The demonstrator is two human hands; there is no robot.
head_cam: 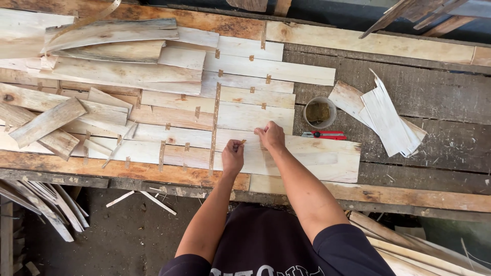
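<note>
Nearest the camera, both forearms reach out from a dark shirt over the bench (153, 174) edge. The left hand (232, 156) is closed, thumb and forefinger pinching a small brown tape strip (241, 143) at its near end, the strip lifted just above the veneer sheet (307, 158). The right hand (270, 136) sits just beside it, fingers curled and pressed down on the sheet, likely steadying the pale wood where two pieces meet; whether it pinches anything cannot be told.

The sheet lies flat across the bench, its near edge along the front plank, joined to further sheets by short brown tabs and one long tape line (215, 128) running away from the person. The tabs straddle the seams, seemingly to hold neighbours together.

Just beyond the right hand lie a red cutter (325, 135) and a small cup (319, 112) of yellowish stuff, kept near. Further right rests a fan of loose offcuts (388, 120). Far left, curled veneer strips (102, 41) are heaped up. More strips (46, 199) lie below on the floor.
</note>
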